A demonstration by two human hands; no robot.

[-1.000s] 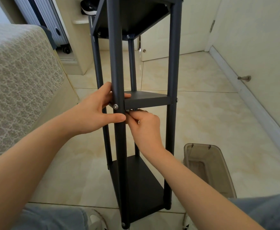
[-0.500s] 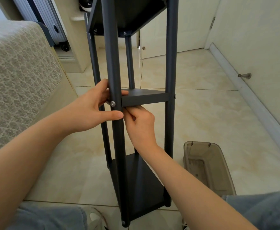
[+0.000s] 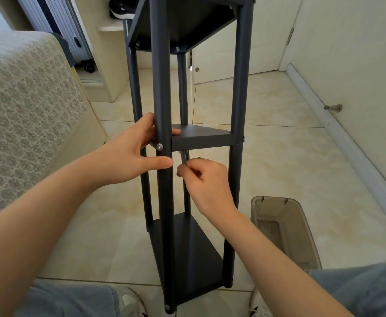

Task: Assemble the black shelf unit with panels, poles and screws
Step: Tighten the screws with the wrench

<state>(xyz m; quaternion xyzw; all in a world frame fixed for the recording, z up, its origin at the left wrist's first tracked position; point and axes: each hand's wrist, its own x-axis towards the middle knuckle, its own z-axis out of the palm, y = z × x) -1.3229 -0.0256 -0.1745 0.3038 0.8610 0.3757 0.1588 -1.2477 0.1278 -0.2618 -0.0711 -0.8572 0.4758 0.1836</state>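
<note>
Hands meet at the middle joint of the black shelf unit (image 3: pixel 237 88), which stands upright on the tiled floor (image 3: pixel 279 145) just in front of the person's feet. The left hand (image 3: pixel 128 154) wraps the front pole (image 3: pixel 161 76) at the height of the middle panel (image 3: pixel 201 140). Its thumb lies across the pole below a silver screw (image 3: pixel 159 146), and its fingers reach round behind, with one fingertip resting on top of the panel. That grip is closed around the pole. The right hand (image 3: pixel 208 181) sits just under the same panel, and its grip is narrow, with thumb and fingers pinching a grey hex key (image 3: pixel 184 157). The key stands nearly upright with its upper end at the underside of the panel; whether it sits in a screw head I cannot tell. The bottom panel (image 3: pixel 194 248) and the top panel (image 3: pixel 192 19) are already fixed between the poles. A translucent plastic bin (image 3: pixel 269 199) stands on the floor just right of the unit. A bed (image 3: pixel 22 99) with a patterned cover lies to the left, a ribbed suitcase (image 3: pixel 61 26) stands beyond it, and a door stop (image 3: pixel 333 108) projects from the right wall.
</note>
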